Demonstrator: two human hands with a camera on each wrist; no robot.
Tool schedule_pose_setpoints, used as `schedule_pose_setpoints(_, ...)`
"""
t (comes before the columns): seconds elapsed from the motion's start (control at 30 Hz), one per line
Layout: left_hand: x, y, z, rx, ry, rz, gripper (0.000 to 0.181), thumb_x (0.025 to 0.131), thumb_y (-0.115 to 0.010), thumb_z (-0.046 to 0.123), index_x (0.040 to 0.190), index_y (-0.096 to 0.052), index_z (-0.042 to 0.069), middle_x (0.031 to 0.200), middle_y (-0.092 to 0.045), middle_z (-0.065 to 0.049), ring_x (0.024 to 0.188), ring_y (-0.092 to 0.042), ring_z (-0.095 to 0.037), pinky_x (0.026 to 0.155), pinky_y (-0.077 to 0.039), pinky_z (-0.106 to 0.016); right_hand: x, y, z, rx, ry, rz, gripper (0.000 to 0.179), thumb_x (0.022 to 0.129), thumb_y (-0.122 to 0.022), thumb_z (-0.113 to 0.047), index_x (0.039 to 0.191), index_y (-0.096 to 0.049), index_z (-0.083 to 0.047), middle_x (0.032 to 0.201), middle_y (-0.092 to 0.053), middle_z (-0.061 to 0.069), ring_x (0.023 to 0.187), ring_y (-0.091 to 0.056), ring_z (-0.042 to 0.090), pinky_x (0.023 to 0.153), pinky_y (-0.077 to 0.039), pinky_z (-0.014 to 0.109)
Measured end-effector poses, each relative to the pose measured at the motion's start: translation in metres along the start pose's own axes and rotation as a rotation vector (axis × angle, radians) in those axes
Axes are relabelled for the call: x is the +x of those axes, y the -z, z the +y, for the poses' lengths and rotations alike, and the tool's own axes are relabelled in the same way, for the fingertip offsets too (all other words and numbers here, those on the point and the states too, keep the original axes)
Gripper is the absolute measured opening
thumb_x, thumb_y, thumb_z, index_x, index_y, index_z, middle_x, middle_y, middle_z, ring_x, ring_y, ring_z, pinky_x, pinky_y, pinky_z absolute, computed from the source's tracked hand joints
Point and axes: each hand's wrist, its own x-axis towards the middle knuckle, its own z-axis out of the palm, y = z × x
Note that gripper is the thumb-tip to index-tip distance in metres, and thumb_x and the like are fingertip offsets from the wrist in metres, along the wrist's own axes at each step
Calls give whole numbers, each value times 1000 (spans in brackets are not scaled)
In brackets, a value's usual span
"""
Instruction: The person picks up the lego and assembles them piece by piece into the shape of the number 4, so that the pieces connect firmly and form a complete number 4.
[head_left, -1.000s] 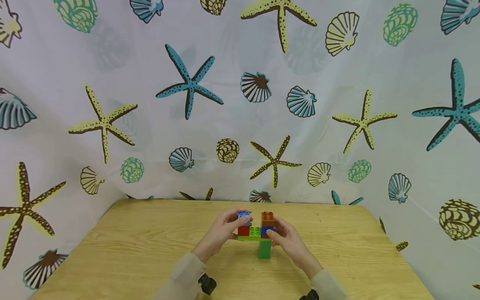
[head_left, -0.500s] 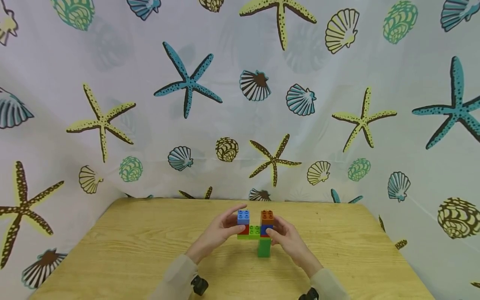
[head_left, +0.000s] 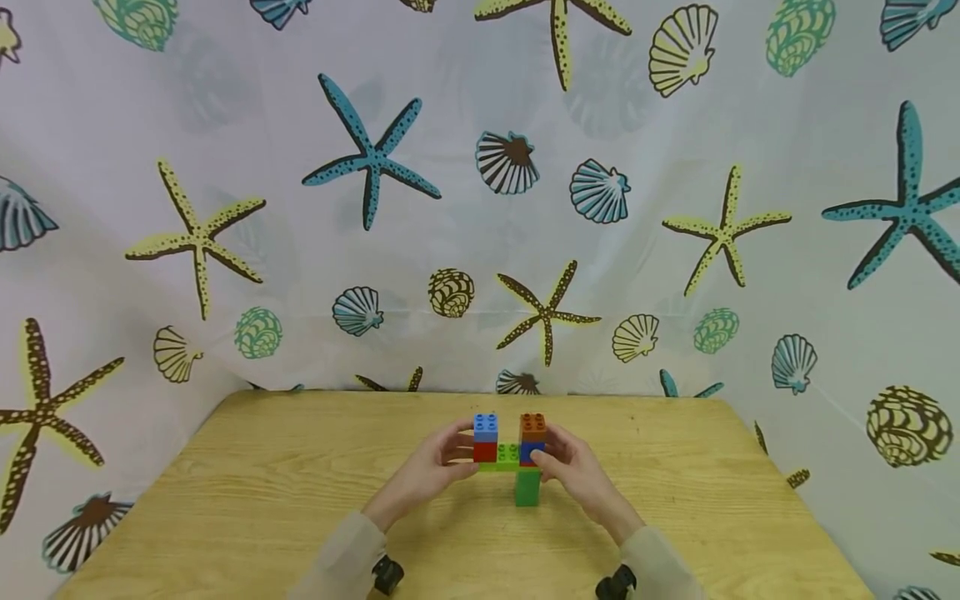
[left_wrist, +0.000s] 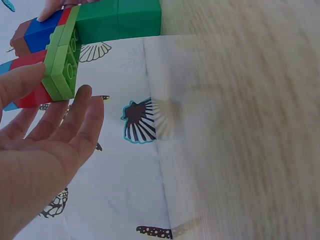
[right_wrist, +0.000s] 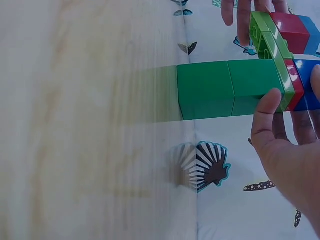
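A toy building-brick structure stands on the wooden table on a green two-brick column (head_left: 527, 487). A lime-green plate (head_left: 508, 454) lies across its top and overhangs left. Its left end carries a red brick (head_left: 485, 451) under a light blue brick (head_left: 485, 427); on the right, a thin red layer (right_wrist: 295, 86), a dark blue brick (head_left: 527, 450) and an orange-brown brick (head_left: 533, 427) are stacked. My left hand (head_left: 427, 471) loosely surrounds the left stack, thumb low near the plate, fingers extended behind. My right hand (head_left: 581, 471) pinches the dark blue brick, another fingertip beside the green column.
The wooden table (head_left: 300, 483) extends around both hands. A white curtain (head_left: 450, 233) printed with starfish and shells hangs behind the table and at its sides. A dark device (head_left: 387, 575) sits at the left wrist, another dark device (head_left: 617, 582) at the right.
My left thumb has slid down from the light blue brick, past the red one, to the plate's level, and the hand has loosened. My right hand keeps its grip.
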Motion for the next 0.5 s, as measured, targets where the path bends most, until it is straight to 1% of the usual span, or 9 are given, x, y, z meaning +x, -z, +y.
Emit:
schedule_pose_setpoints(0.1, -2, 1, -2, 18, -8, 10, 57, 96, -60, 4, 147, -43, 20, 138, -55, -14, 125, -55, -34, 100, -49, -46, 0, -1, -3, -6, 11, -12, 57, 98, -62, -24, 149, -40, -10, 136, -56, 16, 112, -57, 21, 78, -54, 28)
schedule_pose_setpoints(0.27, -4, 1, -2, 22, -2, 61, 52, 95, -64, 12, 144, -48, 22, 135, -57, -12, 121, -57, -31, 99, -49, -46, 1, -2, -4, -15, 8, -3, 57, 96, -64, -20, 148, -41, -11, 138, -56, 16, 121, -53, 28, 79, -52, 26)
schedule_pose_setpoints(0.37, -5, 0, -2, 24, -6, 75, 51, 95, -66, 14, 142, -50, 21, 133, -58, -10, 119, -58, -29, 99, -50, -45, 1, -4, -3, -18, -7, 20, 56, 95, -66, -18, 145, -43, -10, 138, -56, 16, 122, -53, 28, 80, -52, 26)
schedule_pose_setpoints(0.5, -6, 0, -2, 21, -17, 78, 49, 93, -67, 11, 140, -53, 20, 131, -61, -10, 118, -60, -28, 98, -51, -44, 0, -6, 0, -12, -25, 38, 56, 93, -67, -15, 144, -44, -10, 137, -56, 15, 122, -54, 27, 81, -52, 27)
